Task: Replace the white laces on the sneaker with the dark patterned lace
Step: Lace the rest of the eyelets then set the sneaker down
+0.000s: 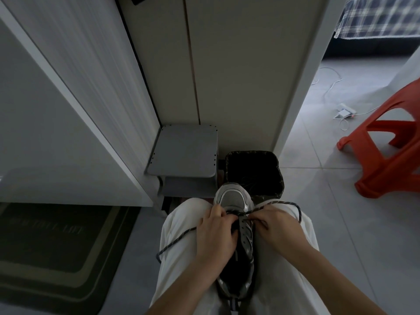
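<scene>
Here, the sneaker [246, 239] lies lengthwise on the person's lap, between thighs in white trousers [181, 269], with its pale toe pointing away from the body toward a black-lined bin [276, 169] on the floor. The lace [179, 238], dark with lighter flecks, crosses the shoe just behind the toe. One end trails over the left thigh and off its edge, and the other loops over the right knee. The left grip [216, 233] curls over the shoe's left side and pinches the lace at its fingertips [221, 211], hiding the left row of eyelets. The right grip [272, 221] pinches the lace just across from it, beside the right row of eyelets, which shows as a silver strip with dark holes. The inside of the shoe is a black hollow with no detail, and the heel is partly covered by the forearms and cut off near the bottom edge. Thin strands inside the bin are too dark to identify. Any marking on the shoe is too small to read. A dark doormat [45, 246] at the lower left carries a line of pale writing, too dim and blurred to make out. Beyond the knees stands a small grey stool [181, 151]. An orange plastic stool [386, 155] is cut off at the right edge, near a white cable [329, 87] lying on the tiles.
</scene>
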### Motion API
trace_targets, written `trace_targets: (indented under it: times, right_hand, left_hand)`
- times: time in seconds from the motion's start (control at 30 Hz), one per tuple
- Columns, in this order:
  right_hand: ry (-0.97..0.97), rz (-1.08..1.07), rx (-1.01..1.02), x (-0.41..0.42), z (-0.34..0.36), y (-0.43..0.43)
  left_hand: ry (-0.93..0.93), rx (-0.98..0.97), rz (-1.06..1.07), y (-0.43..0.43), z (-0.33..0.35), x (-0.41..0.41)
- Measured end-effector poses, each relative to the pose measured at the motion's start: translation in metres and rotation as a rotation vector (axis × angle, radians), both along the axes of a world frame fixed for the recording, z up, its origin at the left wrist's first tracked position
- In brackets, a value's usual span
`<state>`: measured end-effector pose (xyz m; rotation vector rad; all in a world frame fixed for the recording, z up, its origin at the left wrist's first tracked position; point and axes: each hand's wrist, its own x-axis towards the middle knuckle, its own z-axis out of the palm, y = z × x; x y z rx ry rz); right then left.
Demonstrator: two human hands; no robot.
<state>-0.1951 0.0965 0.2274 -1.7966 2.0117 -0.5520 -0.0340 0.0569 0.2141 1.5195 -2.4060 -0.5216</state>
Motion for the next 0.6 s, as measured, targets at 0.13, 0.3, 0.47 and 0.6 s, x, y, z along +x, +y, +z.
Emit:
trace_targets:
  times: [0.13,0.3,0.47,0.6]
  right_hand:
    - [0.059,0.015,0.018,0.001,-0.002,-0.003]
    - [0.311,0.139,-0.074,0.010,0.007,-0.009]
    - [0.364,0.228,-0.070,0.018,0.012,-0.019]
    - [-0.017,-0.023,0.025,0.009,-0.002,-0.014]
  left_hand:
    - [0.006,-0.006,-0.010,0.000,-0.001,-0.002]
    - [0.003,-0.004,-0.012,0.000,0.001,-0.002]
    - [0.025,0.016,-0.019,-0.003,0.000,-0.002]
    - [0.063,0.090,-0.002,-0.012,0.002,-0.006]
